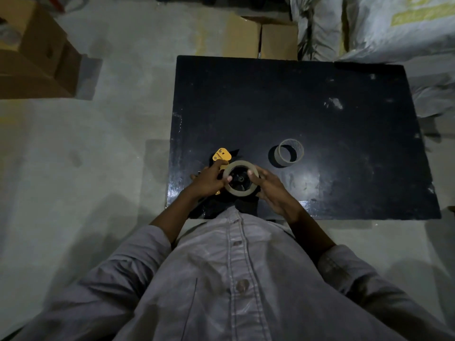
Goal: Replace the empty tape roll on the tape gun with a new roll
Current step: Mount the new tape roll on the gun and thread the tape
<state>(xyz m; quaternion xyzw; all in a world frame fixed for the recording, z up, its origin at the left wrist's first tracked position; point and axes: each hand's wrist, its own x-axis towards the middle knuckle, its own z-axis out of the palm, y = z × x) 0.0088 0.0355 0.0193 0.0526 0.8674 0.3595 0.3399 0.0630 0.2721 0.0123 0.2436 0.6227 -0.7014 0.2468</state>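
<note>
Shirt point(236, 279), grey, buttoned, fills the bottom of view; both forearms reach forward over the near edge of the surface point(320, 94).

Left to right:
- Cartons point(32, 52) on the floor, far left, well apart from the work.
- Left hand point(209, 180) closed on the gun point(221, 155), thumb tip resting on the left rim of the roll. Yellow plate of the gun sticks out past the fingers, toward the far edge.
- Roll point(240, 180), the new one, sits around the black hub near the near-left corner. Hub spokes show through its centre.
- Right hand point(268, 185) clasped on the roll's right side, thumb on the top rim.
- Core point(290, 153), empty, stands on the surface just right of the hands, apart from them.

Judgement: old core is off; step in hand is seating the new roll on the hub. Cannot tell whether it is pushed fully home.

Next calls for pressing the roll flush, then finding the tape's free end and threading it through toward the cutter. Dim light; free end not visible.
</note>
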